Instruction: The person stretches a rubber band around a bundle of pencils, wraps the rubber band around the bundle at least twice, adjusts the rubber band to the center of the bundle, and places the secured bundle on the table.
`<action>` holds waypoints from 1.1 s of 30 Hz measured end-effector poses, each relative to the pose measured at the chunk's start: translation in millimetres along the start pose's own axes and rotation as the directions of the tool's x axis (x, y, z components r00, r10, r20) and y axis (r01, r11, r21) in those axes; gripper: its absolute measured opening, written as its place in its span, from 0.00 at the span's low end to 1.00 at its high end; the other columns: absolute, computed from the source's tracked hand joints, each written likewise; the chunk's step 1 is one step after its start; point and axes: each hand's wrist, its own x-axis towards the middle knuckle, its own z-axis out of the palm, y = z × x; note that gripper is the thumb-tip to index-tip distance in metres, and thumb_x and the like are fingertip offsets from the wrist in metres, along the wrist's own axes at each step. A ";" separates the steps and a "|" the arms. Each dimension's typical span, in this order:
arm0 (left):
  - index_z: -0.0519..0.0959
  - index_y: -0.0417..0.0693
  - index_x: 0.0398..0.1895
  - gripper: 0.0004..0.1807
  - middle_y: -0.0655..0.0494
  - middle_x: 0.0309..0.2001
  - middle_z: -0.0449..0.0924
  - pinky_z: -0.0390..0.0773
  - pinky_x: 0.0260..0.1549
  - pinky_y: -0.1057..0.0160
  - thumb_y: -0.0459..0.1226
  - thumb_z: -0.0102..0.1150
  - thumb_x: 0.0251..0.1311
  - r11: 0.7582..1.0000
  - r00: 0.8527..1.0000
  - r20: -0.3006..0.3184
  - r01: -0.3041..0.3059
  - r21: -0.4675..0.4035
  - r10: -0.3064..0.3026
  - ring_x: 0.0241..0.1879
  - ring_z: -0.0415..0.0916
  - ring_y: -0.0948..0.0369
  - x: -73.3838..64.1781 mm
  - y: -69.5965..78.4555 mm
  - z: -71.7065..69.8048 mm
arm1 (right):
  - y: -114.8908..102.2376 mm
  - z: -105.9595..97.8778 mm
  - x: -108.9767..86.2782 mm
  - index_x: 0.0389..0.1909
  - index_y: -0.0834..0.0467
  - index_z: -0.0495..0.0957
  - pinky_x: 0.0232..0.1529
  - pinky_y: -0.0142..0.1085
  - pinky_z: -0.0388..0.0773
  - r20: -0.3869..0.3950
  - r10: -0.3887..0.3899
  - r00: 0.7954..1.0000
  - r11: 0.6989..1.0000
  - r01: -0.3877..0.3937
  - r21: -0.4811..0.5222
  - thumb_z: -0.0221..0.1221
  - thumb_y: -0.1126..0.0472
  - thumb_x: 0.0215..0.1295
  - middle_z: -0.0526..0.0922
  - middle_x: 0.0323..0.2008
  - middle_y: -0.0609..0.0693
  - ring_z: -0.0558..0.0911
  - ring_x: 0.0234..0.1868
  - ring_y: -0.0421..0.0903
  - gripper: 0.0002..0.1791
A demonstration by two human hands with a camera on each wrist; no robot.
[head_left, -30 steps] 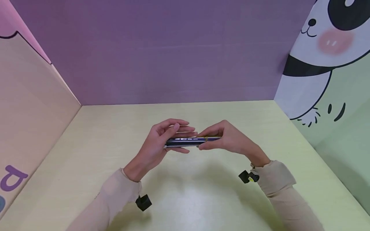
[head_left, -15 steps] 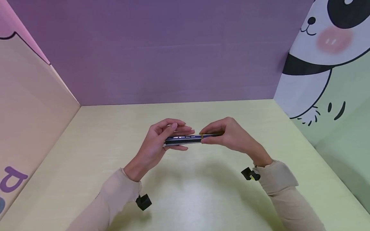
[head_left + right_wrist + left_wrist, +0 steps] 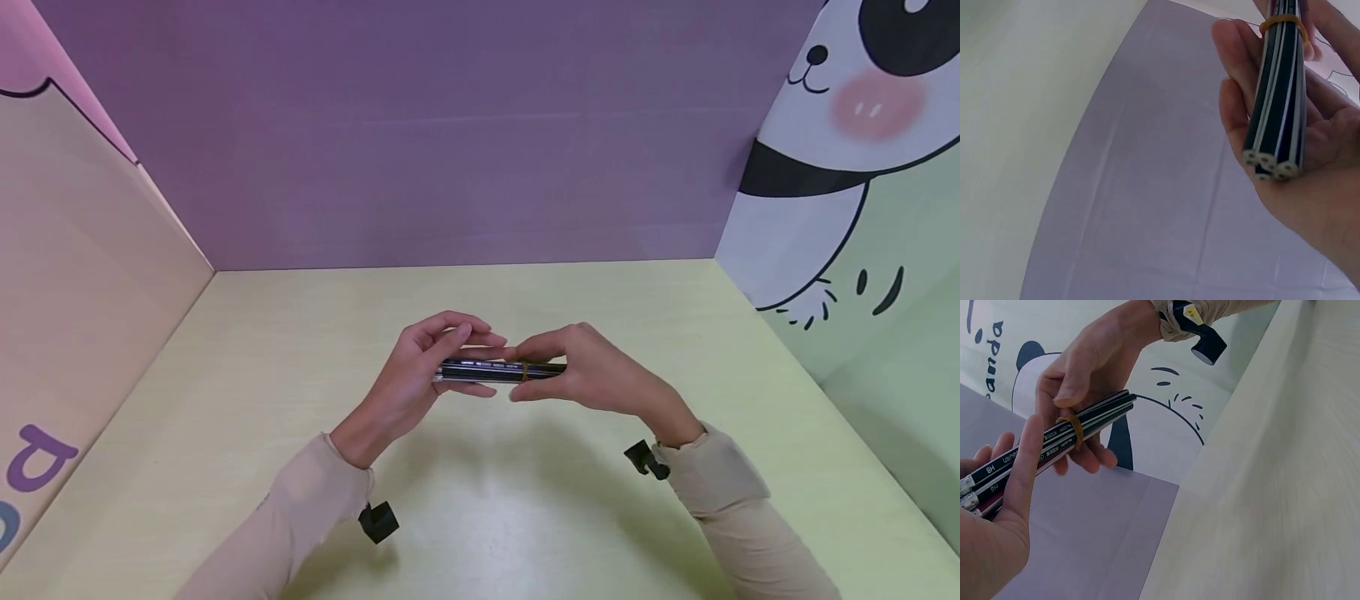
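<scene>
A bundle of dark, white-striped HB pencils (image 3: pixel 480 372) is level above the table. My left hand (image 3: pixel 408 379) holds its metal-capped ends, thumb above and one finger in front, as the left wrist view shows. Around the other half my right hand (image 3: pixel 600 367) curls its fingers and thumb. A yellow-brown rubber band (image 3: pixel 1077 430) circles the pencils (image 3: pixel 1104 415) close to the right thumb and fingertips; whether these pinch the band I cannot tell. In the right wrist view, the flat unsharpened ends of the pencils (image 3: pixel 1275 106) point toward the right palm (image 3: pixel 1322 181).
A pale table (image 3: pixel 480 517) lies beneath both hands. Behind it stands a purple panel (image 3: pixel 465 142). Side panels close the left (image 3: pixel 75 250) and right (image 3: pixel 900 350), the right one printed with a panda. Small black cameras sit at both wrists.
The right hand shifted slightly right and up, then came back left and down, its fingertips now past the band toward the left hand. The left hand has barely moved and keeps the pencils.
</scene>
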 end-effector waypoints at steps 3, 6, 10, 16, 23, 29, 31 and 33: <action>0.78 0.39 0.49 0.11 0.43 0.48 0.85 0.85 0.39 0.45 0.38 0.52 0.74 1.000 1.000 -0.011 0.002 -0.014 -0.002 0.53 0.82 0.46 0.6 0.6 -1.8 | -0.6 -1.4 -0.8 0.46 0.54 0.86 0.33 0.35 0.80 -0.003 -0.009 1.000 1.000 0.009 -0.027 0.71 0.55 0.60 0.86 0.35 0.41 0.81 0.32 0.41 0.15; 0.78 0.40 0.48 0.10 0.45 0.46 0.85 0.85 0.38 0.45 0.37 0.52 0.74 1.000 1.000 -0.019 0.011 -0.014 -0.011 0.52 0.82 0.48 0.4 -0.6 -2.0 | -0.9 0.0 -0.2 0.43 0.55 0.86 0.28 0.33 0.77 0.019 -0.033 0.999 0.998 0.034 -0.059 0.70 0.57 0.62 0.85 0.31 0.41 0.78 0.28 0.40 0.10; 0.78 0.40 0.48 0.10 0.44 0.47 0.85 0.85 0.38 0.45 0.37 0.53 0.74 1.000 0.999 -0.030 0.028 -0.002 -0.028 0.52 0.83 0.48 -0.6 -3.9 -1.3 | 1.1 2.9 1.0 0.42 0.54 0.86 0.26 0.32 0.75 0.049 -0.055 0.997 0.994 0.059 -0.091 0.69 0.58 0.62 0.83 0.30 0.40 0.75 0.26 0.39 0.09; 0.78 0.36 0.51 0.13 0.33 0.54 0.78 0.84 0.42 0.46 0.37 0.54 0.73 0.981 1.000 -0.004 0.020 0.192 -0.020 0.53 0.81 0.43 1.8 -7.8 -4.0 | 6.6 0.6 1.6 0.43 0.56 0.85 0.27 0.32 0.76 0.028 -0.064 0.998 0.989 0.068 -0.132 0.68 0.61 0.63 0.83 0.30 0.41 0.76 0.26 0.38 0.08; 0.83 0.46 0.52 0.12 0.48 0.40 0.84 0.87 0.37 0.56 0.39 0.58 0.70 0.788 0.994 0.040 0.056 0.614 -0.102 0.37 0.86 0.46 6.2 -7.9 -13.4 | 17.2 -2.9 3.3 0.40 0.55 0.85 0.26 0.33 0.75 -0.036 -0.014 0.999 0.982 0.007 -0.191 0.70 0.63 0.59 0.82 0.28 0.41 0.75 0.24 0.39 0.08; 0.83 0.46 0.52 0.13 0.52 0.34 0.86 0.84 0.33 0.61 0.36 0.63 0.66 0.623 0.992 0.086 -0.006 0.782 -0.098 0.31 0.84 0.47 7.7 -4.5 -21.5 | 40.5 4.3 5.4 0.37 0.52 0.84 0.24 0.32 0.72 -0.004 0.040 0.999 0.983 -0.040 -0.181 0.70 0.60 0.61 0.82 0.27 0.44 0.72 0.23 0.39 0.05; 0.83 0.45 0.51 0.12 0.52 0.34 0.87 0.80 0.30 0.64 0.35 0.65 0.64 0.552 0.992 0.091 -0.024 0.834 -0.093 0.29 0.83 0.52 8.3 -6.7 -25.9 | 50.7 7.2 4.6 0.36 0.51 0.84 0.23 0.31 0.70 0.018 0.066 0.998 0.983 -0.062 -0.174 0.69 0.59 0.62 0.83 0.27 0.46 0.71 0.22 0.38 0.04; 0.83 0.45 0.49 0.12 0.52 0.33 0.87 0.77 0.28 0.65 0.35 0.66 0.63 0.480 0.991 0.094 -0.037 0.876 -0.096 0.28 0.80 0.57 8.9 -10.1 -30.2 | 59.5 9.0 4.6 0.36 0.51 0.84 0.24 0.31 0.71 0.029 0.079 0.996 0.983 -0.073 -0.167 0.68 0.58 0.63 0.84 0.28 0.47 0.71 0.23 0.38 0.03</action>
